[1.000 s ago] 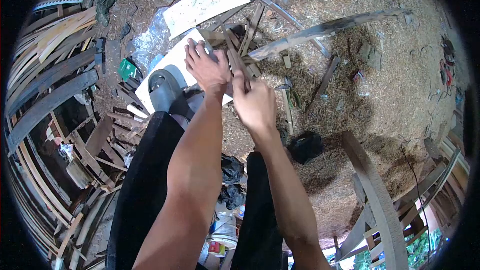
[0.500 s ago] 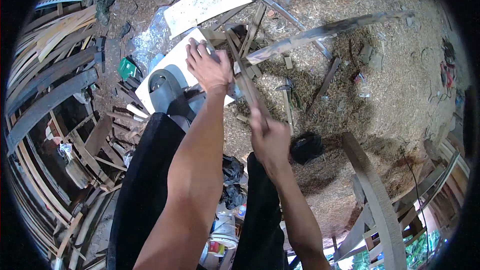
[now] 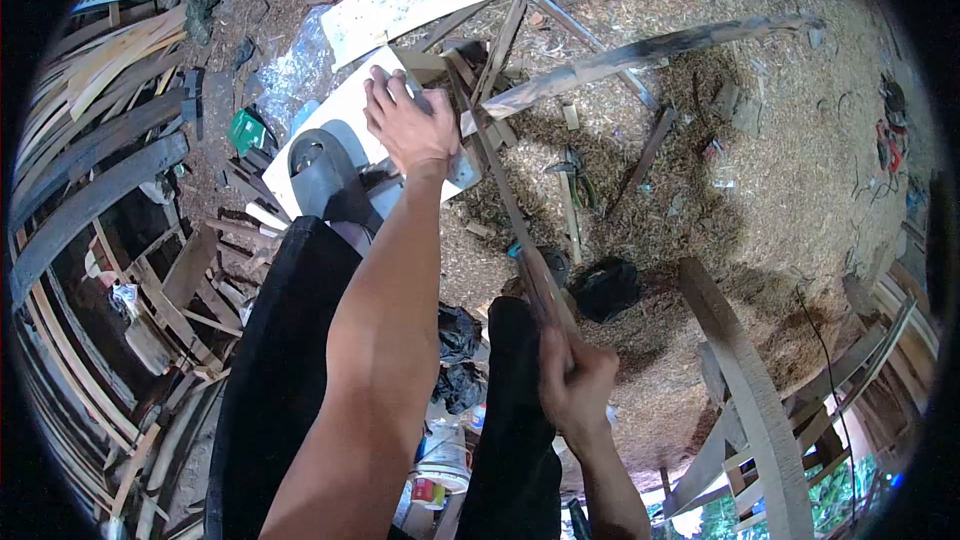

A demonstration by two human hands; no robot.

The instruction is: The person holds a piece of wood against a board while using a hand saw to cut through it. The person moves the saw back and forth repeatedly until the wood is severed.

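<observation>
My right hand [image 3: 578, 378] is wrapped round the near end of a long narrow saw [image 3: 510, 205], slightly blurred, whose far part lies against the end of a long weathered wooden strip [image 3: 640, 55]. My left hand [image 3: 408, 125] presses down with fingers spread over a dark piece at the edge of a white board [image 3: 350, 105]; what lies under its palm is hidden. My sandalled foot [image 3: 325, 175] rests on the same board, left of that hand.
Curved planks [image 3: 95, 180] are stacked at the left. A second white board [image 3: 400, 2] lies farther off. Pliers [image 3: 578, 180] and a black bag [image 3: 607, 288] lie on the shavings. An upright beam [image 3: 745, 380] stands at the right, and a bucket [image 3: 443, 455] sits below.
My right hand has drawn back towards my body and a little to the right, with the saw in it, so more of the blade shows. My left hand stays pressed at the board.
</observation>
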